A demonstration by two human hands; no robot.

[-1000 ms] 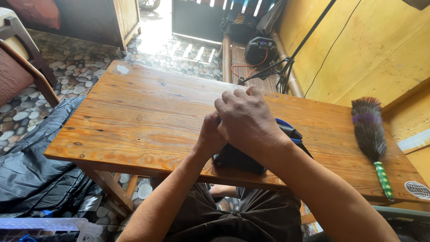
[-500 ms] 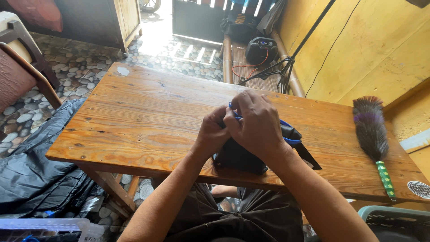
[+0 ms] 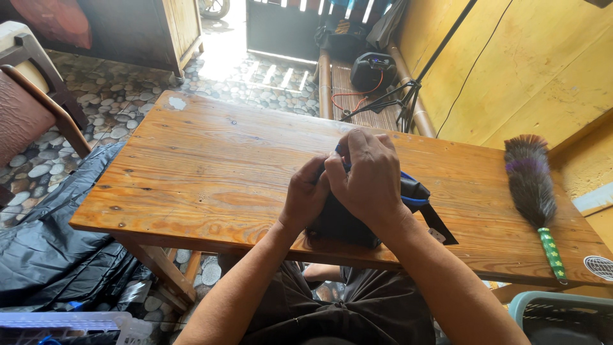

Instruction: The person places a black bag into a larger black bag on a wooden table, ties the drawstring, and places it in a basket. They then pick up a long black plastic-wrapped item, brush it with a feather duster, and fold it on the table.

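- Left hand (image 3: 305, 198) – fingers curled onto the black pouch (image 3: 348, 223), gripping its left side.
- Right hand (image 3: 369, 179) – closed over the pouch's top, near the wooden table's (image 3: 211, 166) front edge.
- Feather duster (image 3: 531, 185) lies well apart, far right.

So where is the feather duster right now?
The feather duster lies at the table's far right end, apart from both hands, handle toward the near edge.

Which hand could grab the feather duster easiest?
Probably the right hand: the feather duster lies on the table's right end, on that side. The left hand is farther away, pressed against the black pouch.
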